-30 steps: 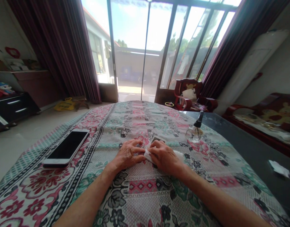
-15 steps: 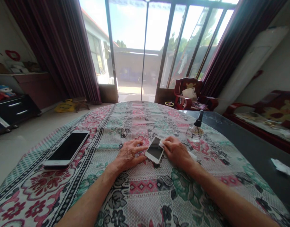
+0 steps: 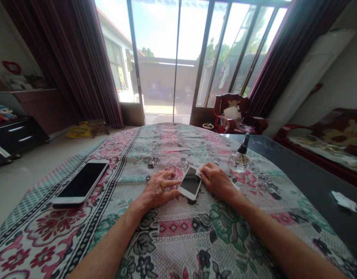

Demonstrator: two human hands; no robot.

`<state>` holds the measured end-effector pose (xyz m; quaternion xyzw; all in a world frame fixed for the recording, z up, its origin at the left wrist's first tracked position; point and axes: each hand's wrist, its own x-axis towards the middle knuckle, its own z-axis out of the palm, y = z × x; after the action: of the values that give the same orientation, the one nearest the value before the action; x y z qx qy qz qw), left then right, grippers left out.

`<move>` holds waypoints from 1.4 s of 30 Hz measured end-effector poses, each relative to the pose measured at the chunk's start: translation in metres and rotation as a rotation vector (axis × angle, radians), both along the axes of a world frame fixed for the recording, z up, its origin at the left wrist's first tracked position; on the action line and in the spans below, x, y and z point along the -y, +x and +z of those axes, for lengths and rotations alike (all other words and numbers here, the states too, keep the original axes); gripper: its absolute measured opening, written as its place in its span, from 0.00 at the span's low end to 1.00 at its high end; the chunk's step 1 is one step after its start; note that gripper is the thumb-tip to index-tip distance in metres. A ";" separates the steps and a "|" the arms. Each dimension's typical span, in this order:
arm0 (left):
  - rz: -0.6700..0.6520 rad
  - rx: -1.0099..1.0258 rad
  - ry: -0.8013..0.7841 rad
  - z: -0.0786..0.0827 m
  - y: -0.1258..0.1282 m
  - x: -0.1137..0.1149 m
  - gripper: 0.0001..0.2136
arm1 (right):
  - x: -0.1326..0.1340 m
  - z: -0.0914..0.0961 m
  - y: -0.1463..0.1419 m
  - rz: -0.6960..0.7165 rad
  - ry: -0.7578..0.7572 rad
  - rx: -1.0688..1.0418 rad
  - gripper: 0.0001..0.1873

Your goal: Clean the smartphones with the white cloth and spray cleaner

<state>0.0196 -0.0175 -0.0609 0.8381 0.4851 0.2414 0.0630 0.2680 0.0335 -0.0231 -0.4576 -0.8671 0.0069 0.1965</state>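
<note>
A small white smartphone (image 3: 191, 183) with a dark screen lies face up and slightly turned on the patterned tablecloth. At its left edge rests my left hand (image 3: 159, 186), fingers spread, the index finger and thumb touching the side of the phone. My right hand (image 3: 216, 179) is closed in a pinch on a folded white tissue (image 3: 198, 173), pressed against the phone's upper right corner. Most of that tissue is hidden under the fingers. A bit of white shows beside the right wrist, partly covered.
A larger phone (image 3: 82, 181) lies at the left on the tablecloth (image 3: 178, 248). Beyond my right hand stands a clear glass bottle (image 3: 239, 159) with a black top. A crumpled tissue (image 3: 344, 200) lies on the dark surface (image 3: 309, 176) at right. Wooden chair (image 3: 232, 112) behind.
My right hand and the tissue have shifted very slightly along the phone's upper right edge. My left hand and the phone stay in place; the view has tilted a little.
</note>
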 end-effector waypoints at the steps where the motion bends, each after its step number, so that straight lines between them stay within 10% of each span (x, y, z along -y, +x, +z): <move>1: 0.000 0.005 0.002 0.000 0.000 0.000 0.15 | 0.002 0.000 0.000 0.002 -0.002 -0.002 0.08; 8: -0.001 -0.023 0.018 -0.001 -0.001 -0.001 0.16 | 0.044 0.004 -0.017 0.257 -0.076 0.024 0.05; 18: 0.002 -0.010 0.001 -0.001 -0.001 -0.001 0.14 | -0.007 -0.003 -0.003 -0.049 0.018 -0.024 0.10; 27: -0.001 -0.020 0.003 -0.002 -0.001 -0.001 0.15 | 0.042 -0.005 -0.032 0.345 0.002 0.001 0.10; 36: -0.006 -0.017 0.014 -0.004 -0.001 -0.002 0.15 | -0.013 -0.007 -0.014 0.093 0.060 0.008 0.14; 42: -0.001 -0.005 0.033 -0.004 -0.001 -0.002 0.14 | 0.008 -0.005 -0.024 0.216 0.080 -0.005 0.12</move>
<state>0.0189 -0.0157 -0.0645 0.8399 0.4808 0.2471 0.0479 0.2444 0.0252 -0.0282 -0.3535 -0.9104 -0.0055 0.2148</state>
